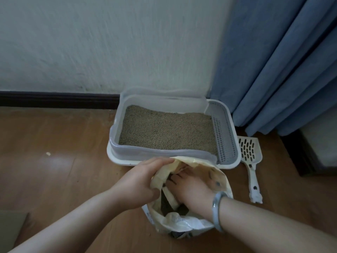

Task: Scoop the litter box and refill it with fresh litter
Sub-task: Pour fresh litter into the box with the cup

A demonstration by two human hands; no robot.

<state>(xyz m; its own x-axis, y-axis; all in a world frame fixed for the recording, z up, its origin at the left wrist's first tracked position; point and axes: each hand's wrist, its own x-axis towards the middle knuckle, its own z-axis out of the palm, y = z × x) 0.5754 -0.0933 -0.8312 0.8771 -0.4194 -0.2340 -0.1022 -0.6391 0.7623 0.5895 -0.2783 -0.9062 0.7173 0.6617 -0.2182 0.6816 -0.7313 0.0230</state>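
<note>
The bag (218, 177) of litter is stood on the floor (54, 170), nearest of all. Its left rim is gripped by the left hand (138, 181). The fingers (160, 161) are curled over the top of the cream edge and the thumb is pressed under it, so the mouth is held open. The right hand (191, 190) is put down inside the mouth of the bag, back up. Its fingers are pointed toward the left hand and are partly hidden by folds and shadow, so it cannot be told if anything is held by them. A pale bracelet (218, 207) is worn on the right wrist, by the near rim of the bag.

Just past the fingers of both hands, the litter box (116, 141) is set on the floor. Its near wall is very close to the far rim of the bag. The box is filled with tan litter (164, 128). A grey step with holes (223, 136) is seen at the right end of the box, past the right fingers. A white scoop (249, 152) is laid on the floor to the right of the right fingers, just beside the box, with its handle nearer. Well apart to the left of the left fingers, a small pale crumb (48, 153) is seen on the floor.

Farthest off, a white wall (91, 42) is seen behind the box, and a blue curtain (273, 70) is hung at the right.
</note>
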